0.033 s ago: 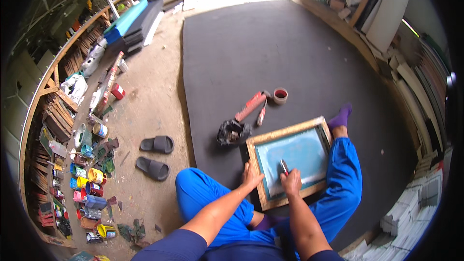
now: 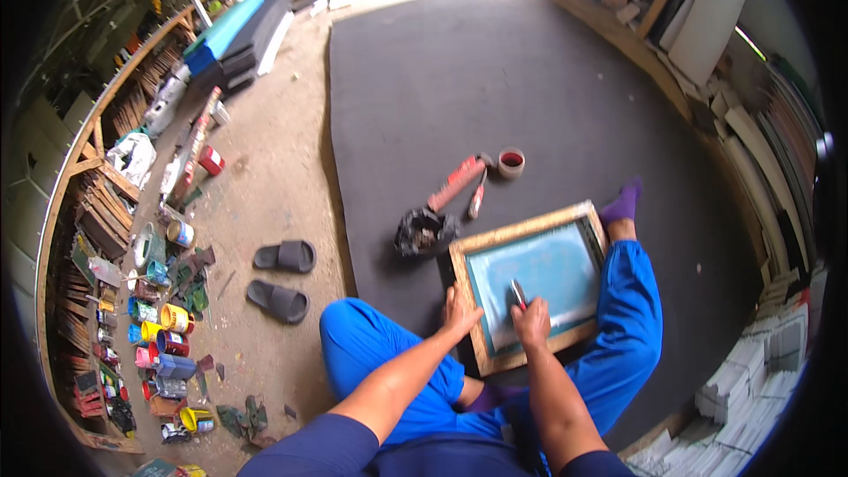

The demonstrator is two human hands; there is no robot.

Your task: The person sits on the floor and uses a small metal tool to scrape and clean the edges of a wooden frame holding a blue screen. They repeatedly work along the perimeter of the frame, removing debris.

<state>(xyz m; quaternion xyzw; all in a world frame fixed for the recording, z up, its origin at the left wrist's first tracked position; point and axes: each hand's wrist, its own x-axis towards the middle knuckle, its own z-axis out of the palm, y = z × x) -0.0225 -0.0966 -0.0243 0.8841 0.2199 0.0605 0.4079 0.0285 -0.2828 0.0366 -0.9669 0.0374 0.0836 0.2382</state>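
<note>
Okay, wooden frame point(image 2: 521, 228) is lying on the black mat point(image 2: 442, 79) in front of the seated person, sitting slightly askew, with a pale blue panel point(image 2: 556, 269) filling its inside. Right hand point(image 2: 532, 322) is gripping a slim handheld tool point(image 2: 518, 290), fingers closing firmly around its red-and-dark handle, grey end pointing up and away over the panel; tip contact cannot be told. Left hand point(image 2: 460, 314) is resting at the frame's left bar, thumb lying across the wood, fingers running along the outer edge; cannot tell whether they are curling underneath.

Blue trousers point(image 2: 632, 309) are flanking the frame, the right leg running close along its right side, purple sock point(image 2: 624, 200) showing near the upper right corner. Just beyond the upper left corner, a black plastic bag point(image 2: 424, 234) is standing open and crumpled. Farther out, a long red item point(image 2: 457, 183), a small red-handled tool point(image 2: 477, 201) and a tape roll point(image 2: 511, 174) are lying near each other. Off the mat, two dark sandals point(image 2: 284, 256) are lying on the floor; paint cans point(image 2: 177, 318) are crowding the far left.
</note>
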